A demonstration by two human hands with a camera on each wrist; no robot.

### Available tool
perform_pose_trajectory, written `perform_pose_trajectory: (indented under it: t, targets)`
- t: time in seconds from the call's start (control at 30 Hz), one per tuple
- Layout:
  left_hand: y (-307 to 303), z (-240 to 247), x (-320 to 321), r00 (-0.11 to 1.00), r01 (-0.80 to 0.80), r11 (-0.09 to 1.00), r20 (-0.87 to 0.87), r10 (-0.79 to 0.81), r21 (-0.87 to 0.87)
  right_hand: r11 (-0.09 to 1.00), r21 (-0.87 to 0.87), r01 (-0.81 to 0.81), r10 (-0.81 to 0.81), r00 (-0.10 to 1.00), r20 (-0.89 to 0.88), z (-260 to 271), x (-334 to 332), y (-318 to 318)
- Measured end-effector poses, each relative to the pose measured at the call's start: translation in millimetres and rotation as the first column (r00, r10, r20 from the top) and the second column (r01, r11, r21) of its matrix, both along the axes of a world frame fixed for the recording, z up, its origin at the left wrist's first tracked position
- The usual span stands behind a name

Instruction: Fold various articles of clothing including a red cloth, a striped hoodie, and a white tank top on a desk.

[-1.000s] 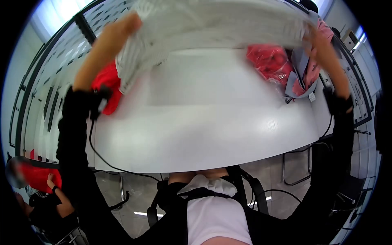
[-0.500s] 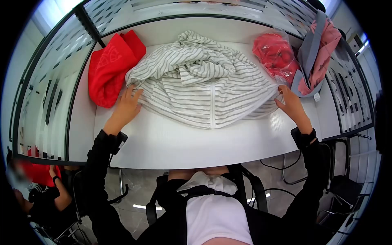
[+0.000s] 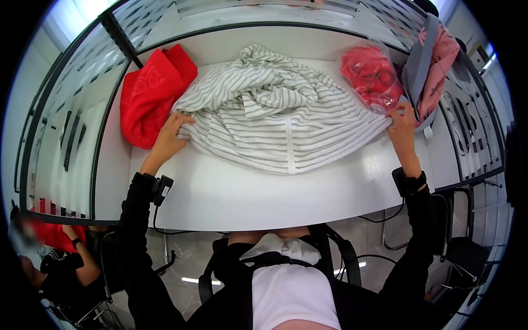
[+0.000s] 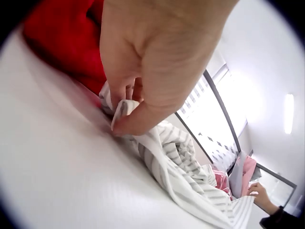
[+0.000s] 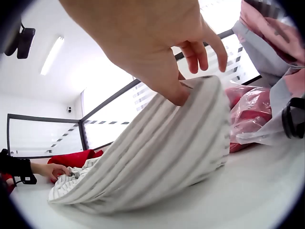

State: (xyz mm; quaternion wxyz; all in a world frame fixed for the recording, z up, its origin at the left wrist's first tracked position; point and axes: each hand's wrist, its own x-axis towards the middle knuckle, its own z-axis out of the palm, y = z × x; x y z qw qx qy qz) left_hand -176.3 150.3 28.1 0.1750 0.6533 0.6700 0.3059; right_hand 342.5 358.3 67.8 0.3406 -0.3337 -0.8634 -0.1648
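Compared with half a second ago, the right hand [image 3: 403, 135] sits a little farther out, and the near end of the white-and-grey striped cloth [image 3: 242, 132] on that side has been drawn out with it; a second ago the cloth was a blur up in the air, and now it lies on the white bench [image 3: 264, 198]. The left hand [image 3: 169, 140] has closed its fingers over the cloth's left end, where they were more loosely spread before.

Both hands are narrow: the left pinches the edge between thumb and fingers, and the right pinches the other end with thumb and forefinger, its remaining fingers raised. Gripping opposite ends seems meant to keep the near part spread between them, its pale seam strip [image 3: 290, 146] running down the middle. The right end is lifted off the bench, while the far part of the cloth lies bunched in folds.

Left of the cloth, close by the left hand, is a folded bright red fabric piece [image 3: 148, 99]. At its right is a clear plastic bag with red contents [image 3: 371, 77], with a pink-and-grey fabric item [image 3: 434, 71] beyond. These leave little room sideways; whether the bag touches the cloth, I cannot tell.
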Motion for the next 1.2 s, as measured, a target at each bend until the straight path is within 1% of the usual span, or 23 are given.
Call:
perform_pose_trajectory:
  t: [0.03, 0.1, 0.2, 0.23, 0.3, 0.33, 0.37, 0.4, 0.43, 0.47, 0.5, 0.53, 0.57, 0.6, 0.67, 0.7, 0.8, 0.9, 1.0, 1.1, 1.13, 1.17, 1.2]
  targets:
    - [-2, 3, 2, 1.000, -0.002, 1.000, 0.006, 0.002, -0.019, 1.000, 0.007, 0.003, -0.003, 1.000, 0.000, 1, -1, 2]
    - [-4, -2, 1, 0.998, 0.049, 0.998, -0.046, -0.047, 0.034, 1.000, 0.018, 0.012, -0.012, 1.000, 0.003, 1, 2, 8]
    - [-5, -6, 1, 0.993, 0.100, 0.987, -0.068, -0.092, 0.123, 0.962, -0.248, 0.117, -0.130, 0.991, -0.037, -16, 16, 18]
    - [-6, -7, 1, 0.993, 0.112, 0.982, -0.067, -0.102, 0.155, 0.958, -0.265, 0.109, -0.130, 0.990, -0.060, -25, 23, 22]
    - [-6, -14, -4, 0.999, 0.045, 0.992, -0.012, -0.043, 0.121, 0.956, -0.282, 0.086, -0.126, 0.984, -0.129, -39, 27, 32]
    - [-4, -16, -9, 1.000, 0.012, 0.993, 0.006, -0.013, 0.115, 0.936, -0.345, 0.076, -0.138, 0.977, -0.160, -40, 21, 33]
    - [-1, -20, -9, 0.995, -0.054, 0.988, 0.090, 0.041, 0.142, 0.911, -0.407, 0.063, -0.149, 0.972, -0.184, -41, 18, 30]
    - [1, -19, -10, 0.994, -0.072, 0.983, 0.095, 0.057, 0.168, 0.875, -0.482, 0.053, -0.163, 0.968, -0.190, -42, 18, 27]
    - [2, -20, -8, 0.992, -0.091, 0.979, 0.105, 0.073, 0.183, 0.780, -0.607, 0.155, -0.244, 0.967, -0.067, -41, 20, 27]
    - [3, -21, -8, 0.990, -0.111, 0.973, 0.113, 0.089, 0.204, 0.807, -0.583, 0.097, -0.174, 0.982, -0.077, -44, 21, 27]
    - [4, -23, -11, 0.995, -0.057, 0.974, 0.097, 0.036, 0.220, 0.828, -0.559, 0.036, -0.100, 0.991, -0.085, -50, 20, 25]
    - [3, -25, -12, 0.985, -0.031, 0.981, 0.171, -0.002, 0.191, 0.845, -0.535, -0.029, -0.024, 0.995, -0.092, -54, 19, 23]
    - [1, -28, -13, 0.969, -0.003, 0.987, 0.245, -0.038, 0.164, 0.760, -0.643, -0.098, 0.012, 0.991, -0.136, -55, 20, 23]
    - [0, -26, -9, 0.945, 0.029, 0.990, 0.318, -0.072, 0.138, 0.785, -0.609, -0.110, 0.057, 0.993, -0.106, -56, 19, 21]
    - [-6, -17, -2, 0.948, 0.034, 0.998, 0.314, -0.049, 0.051, 0.832, -0.538, -0.138, 0.138, 0.990, -0.041, -56, 20, 19]
    - [-7, -12, 1, 0.950, 0.037, 0.999, 0.310, -0.038, 0.011, 0.755, -0.653, -0.067, 0.040, 0.998, -0.057, -49, 18, 13]
    - [-6, -17, -8, 0.920, -0.057, 0.998, 0.389, 0.047, 0.015, 0.846, -0.529, -0.064, 0.033, 0.997, -0.068, -61, 31, 29]
    - [-2, -21, -16, 0.886, -0.077, 0.997, 0.460, 0.061, 0.014, 0.820, -0.571, -0.037, -0.027, 0.994, -0.105, -54, 40, 34]
    - [3, -26, -19, 0.927, -0.139, 0.989, 0.344, 0.148, -0.051, 0.696, -0.718, -0.007, -0.145, 0.978, -0.149, -40, 45, 32]
    - [5, -33, -15, 0.963, -0.177, 0.982, 0.195, 0.188, -0.070, 0.697, -0.717, -0.035, -0.129, 0.977, -0.173, -38, 55, 33]
    - [6, -33, -15, 0.966, -0.142, 0.987, 0.206, 0.154, -0.072, 0.695, -0.717, -0.046, -0.118, 0.977, -0.178, -35, 57, 31]
    - [6, -33, -14, 0.968, -0.107, 0.992, 0.218, 0.120, -0.071, 0.690, -0.723, 0.012, -0.147, 0.981, -0.123, -35, 61, 32]
    - [7, -32, -16, 0.970, -0.074, 0.995, 0.227, 0.088, -0.067, 0.720, -0.694, -0.013, -0.110, 0.985, -0.132, -34, 63, 32]
